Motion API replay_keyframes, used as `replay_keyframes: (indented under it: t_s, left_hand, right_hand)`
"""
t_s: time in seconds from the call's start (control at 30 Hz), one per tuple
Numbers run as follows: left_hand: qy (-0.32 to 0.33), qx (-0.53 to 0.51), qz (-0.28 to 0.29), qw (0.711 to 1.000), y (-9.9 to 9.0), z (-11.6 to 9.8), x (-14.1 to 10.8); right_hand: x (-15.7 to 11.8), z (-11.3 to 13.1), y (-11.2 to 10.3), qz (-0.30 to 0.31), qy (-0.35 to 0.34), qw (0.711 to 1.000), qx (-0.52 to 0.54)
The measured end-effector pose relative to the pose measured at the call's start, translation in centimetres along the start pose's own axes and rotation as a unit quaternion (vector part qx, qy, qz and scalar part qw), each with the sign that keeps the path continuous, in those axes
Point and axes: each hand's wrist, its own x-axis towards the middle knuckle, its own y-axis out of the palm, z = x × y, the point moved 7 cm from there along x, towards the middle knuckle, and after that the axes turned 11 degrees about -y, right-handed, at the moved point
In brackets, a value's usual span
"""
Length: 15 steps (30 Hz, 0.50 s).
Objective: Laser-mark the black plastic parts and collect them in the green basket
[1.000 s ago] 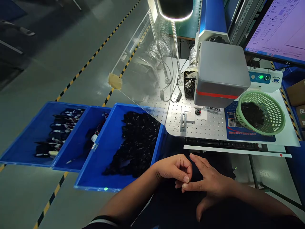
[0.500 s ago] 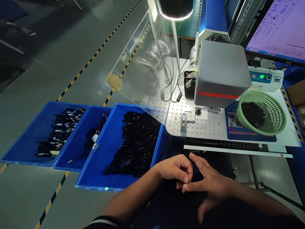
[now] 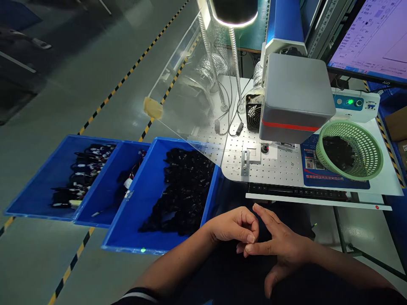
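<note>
My left hand [image 3: 237, 226] is closed, its fingers curled in and the thumb tip meeting a fingertip of my other hand. What those curled fingers hold, if anything, is hidden. My right hand [image 3: 281, 243] has its fingers spread, thumb pointing down, with no object in it. Both hands hover over my lap in front of the bench. Nearest to my left hand is a blue bin [image 3: 127, 233] partly filled with a heap of small black parts [image 3: 187, 190].
Two more blue bins [image 3: 34, 186] with wired black parts stand at left. On the perforated bench plate [image 3: 232, 163] is a grey machine head [image 3: 297, 93]. A green basket [image 3: 370, 156] with black pieces rests on a blue mat [image 3: 324, 180]. A keyboard [image 3: 295, 191] sits below; a clear panel [image 3: 187, 93] hangs left.
The view has shifted very slightly. My hands keep nearly the same pose, and nothing has been picked up or put down.
</note>
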Motion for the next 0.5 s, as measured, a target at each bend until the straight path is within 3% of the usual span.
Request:
replay_keyframes:
  t_s: [0.23,0.5]
  left_hand:
    - [0.002,-0.017,0.029,0.999,-0.05,0.59,0.48]
    - [0.018,-0.016,-0.010,1.000,0.13,0.01,0.25]
  right_hand:
    - [0.15,0.10,-0.15,-0.004,-0.002,1.000,0.013]
    - [-0.36,-0.13,-0.08,-0.035,-0.011,0.998,0.048]
